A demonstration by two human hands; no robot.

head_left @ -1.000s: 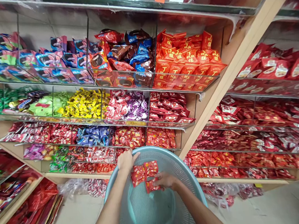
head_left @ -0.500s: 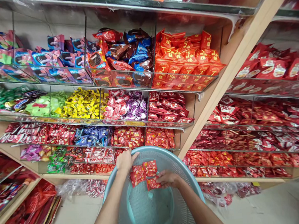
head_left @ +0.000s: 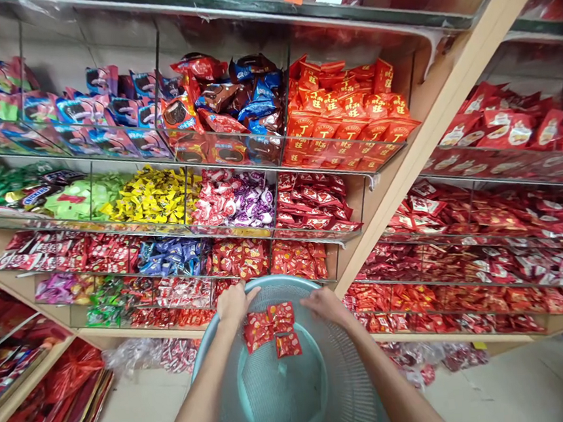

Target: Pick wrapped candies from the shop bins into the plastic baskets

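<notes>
My left hand point(head_left: 234, 302) is closed over the far left rim of a blue-green plastic basket point(head_left: 260, 415) with mesh sides. Inside, against the far wall, lie several small red candy packets point(head_left: 259, 330) with pale round prints, bunched together. My right hand point(head_left: 325, 305) hovers over the far right part of the basket, apart from the packets. Its fingers are loosely curled, and nothing shows in them. The undersides of its fingers are partly hidden.
Shelves with clear dividers rise in front, holding yellow-wrapped candies point(head_left: 154, 194), orange-red packets point(head_left: 346, 110) and blue-wrapped candies point(head_left: 174, 255). A wooden post point(head_left: 407, 180) separates them from the right-hand shelves of red packets point(head_left: 498, 208). Plastic bags point(head_left: 134, 354) lie on the floor below.
My right hand has let go of a red candy packet, which now lies in the basket, and has moved up and right. My left hand stays on the rim.
</notes>
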